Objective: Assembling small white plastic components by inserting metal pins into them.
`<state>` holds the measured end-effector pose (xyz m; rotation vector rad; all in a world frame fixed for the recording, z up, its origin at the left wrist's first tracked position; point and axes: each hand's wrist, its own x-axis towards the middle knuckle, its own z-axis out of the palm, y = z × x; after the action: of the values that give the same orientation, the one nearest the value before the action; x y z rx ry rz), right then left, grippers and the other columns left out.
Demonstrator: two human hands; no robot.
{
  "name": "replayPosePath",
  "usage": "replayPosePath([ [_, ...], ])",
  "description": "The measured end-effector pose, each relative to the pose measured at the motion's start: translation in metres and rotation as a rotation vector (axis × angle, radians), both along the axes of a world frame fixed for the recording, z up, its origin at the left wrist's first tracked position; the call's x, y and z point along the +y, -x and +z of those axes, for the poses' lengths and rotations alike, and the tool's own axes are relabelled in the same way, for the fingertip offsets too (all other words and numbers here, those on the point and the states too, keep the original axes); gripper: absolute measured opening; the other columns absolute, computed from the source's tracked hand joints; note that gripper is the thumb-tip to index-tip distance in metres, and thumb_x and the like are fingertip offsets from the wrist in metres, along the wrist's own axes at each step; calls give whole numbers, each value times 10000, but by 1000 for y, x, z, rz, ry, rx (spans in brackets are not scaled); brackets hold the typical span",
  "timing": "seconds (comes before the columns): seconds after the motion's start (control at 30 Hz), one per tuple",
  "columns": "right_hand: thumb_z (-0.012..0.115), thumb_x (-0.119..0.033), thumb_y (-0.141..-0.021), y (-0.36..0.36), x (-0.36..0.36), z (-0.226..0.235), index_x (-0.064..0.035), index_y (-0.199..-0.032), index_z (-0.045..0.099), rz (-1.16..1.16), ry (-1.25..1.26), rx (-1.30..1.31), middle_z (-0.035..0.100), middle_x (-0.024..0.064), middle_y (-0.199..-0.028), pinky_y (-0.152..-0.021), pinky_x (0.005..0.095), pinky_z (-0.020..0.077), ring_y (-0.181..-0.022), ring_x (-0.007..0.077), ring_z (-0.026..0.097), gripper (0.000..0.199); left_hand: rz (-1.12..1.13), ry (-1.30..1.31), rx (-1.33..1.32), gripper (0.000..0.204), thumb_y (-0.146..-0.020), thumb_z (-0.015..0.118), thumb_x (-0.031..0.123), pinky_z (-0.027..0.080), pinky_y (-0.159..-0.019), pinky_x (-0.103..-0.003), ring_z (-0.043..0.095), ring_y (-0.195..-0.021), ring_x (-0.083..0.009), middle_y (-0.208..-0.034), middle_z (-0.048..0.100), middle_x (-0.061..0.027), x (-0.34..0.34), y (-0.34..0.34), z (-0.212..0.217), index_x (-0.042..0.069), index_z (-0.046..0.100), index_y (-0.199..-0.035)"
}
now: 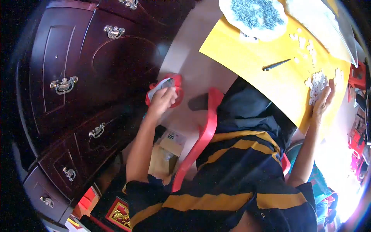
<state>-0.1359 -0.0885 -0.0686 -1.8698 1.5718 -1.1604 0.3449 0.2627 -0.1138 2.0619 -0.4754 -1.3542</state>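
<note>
Lying in a pile on the yellow counter (239, 50), the small white pieces (317, 83) are bordered by the right hand (324, 101), fingers extended. The left hand (163, 101) is curled over a red container (179, 96); any pinch cannot be told. Pieces judged light, stiff; best pinched at edges.

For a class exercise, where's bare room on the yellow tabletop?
Yellow tabletop: free at the left corner beside the plate, and between dark tool, near edge and white pile. Crowded: far edge, under plate and white plastic, and around the right hand.
</note>
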Motion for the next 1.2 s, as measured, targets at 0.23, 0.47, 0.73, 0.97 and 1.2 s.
replayPosePath([
  [0.23, 458, -378, -1093, -5, -4, -8, -14, -1474, 464, 2, -4, -31, 511, 172, -1472, -1143, 377, 370, -1364, 273, 475, 527, -168, -72, -421, 526, -1030, 457, 444, 520, -770, -496, 690, -823, -403, -814, 699, -221, 108, -60, -166, -3, 694, -886],
  [0.47, 478, -347, -1088, 1, 1, 1, -11, -1456, 482, 26, 91, -67, 517, 170, -1471, -1150, 371, 358, -1370, 264, 475, 498, -155, -128, -782, 474, -1005, 489, 426, 507, -853, -560, 670, -948, -467, -952, 710, -239, 113, -59, -154, 9, 716, -1007],
  [0.73, 547, -140, -1051, -71, 77, 89, 6, -1262, 634, 153, 67, -209, 660, 147, -1290, -1056, 346, 431, -1210, 230, 595, 270, -99, 8, -336, 231, -971, 645, 232, 485, -599, -293, 592, -614, -109, -714, 661, -36, 63, -26, -81, 16, 720, -941],
  [0.97, 729, -97, -917, -134, 139, 179, 37, -972, 704, 1213, -535, -1049, 712, 165, -913, -745, 333, 521, -851, 268, 689, 147, -560, 347, -292, 134, -963, 610, 92, 481, -601, -275, 577, -654, -85, -694, 608, -37, -59, 53, 27, -14, 690, -949],
  [1.2, 696, -149, -979, -96, 118, 246, 54, -956, 650, 1789, -1601, -1254, 671, 95, -765, -615, 260, 503, -686, 150, 661, 209, -849, 581, -328, 70, -931, 607, 33, 462, -604, -302, 594, -639, -157, -703, 604, -92, -166, 140, 139, -16, 657, -922],
])
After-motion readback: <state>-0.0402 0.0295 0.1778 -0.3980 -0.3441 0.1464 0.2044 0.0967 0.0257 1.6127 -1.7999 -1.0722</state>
